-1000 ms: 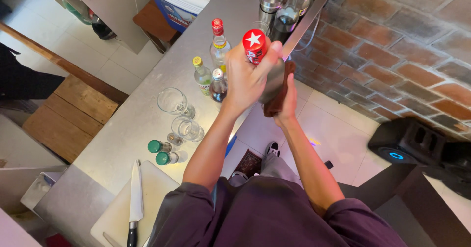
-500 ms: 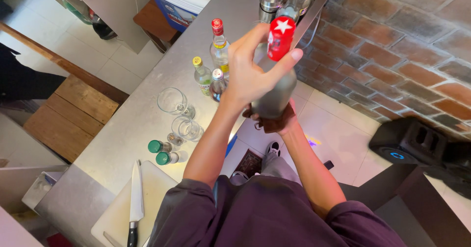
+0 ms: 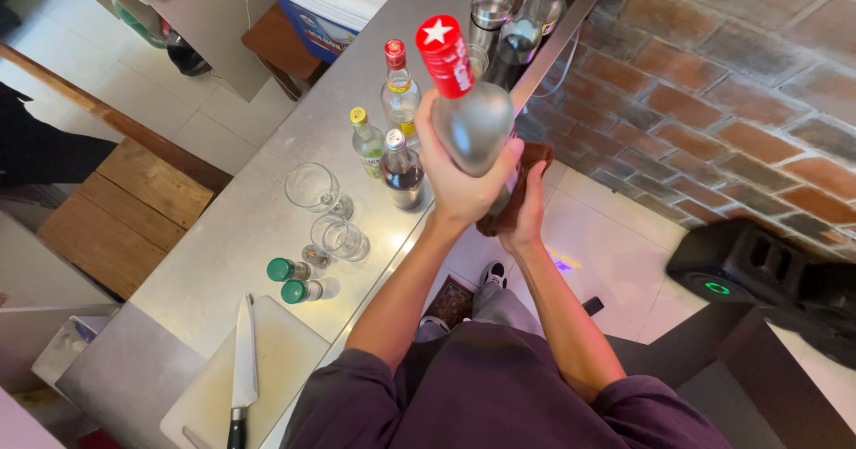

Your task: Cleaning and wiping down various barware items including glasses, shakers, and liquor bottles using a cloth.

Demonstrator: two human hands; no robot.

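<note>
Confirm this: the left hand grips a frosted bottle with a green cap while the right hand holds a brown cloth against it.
Not quite. The head view shows the frosted bottle has a red cap, not green. The left hand grips it, and the right hand holds the brown cloth against it.

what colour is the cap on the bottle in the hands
Red with a white star, on the frosted silver bottle gripped by the left hand; the head view shows it.

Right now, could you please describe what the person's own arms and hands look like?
Both hands, left hand and right hand, are bare, with no gloves, rings or watch visible. The forearms are uncovered; dark purple sleeves end near the elbows.
</note>
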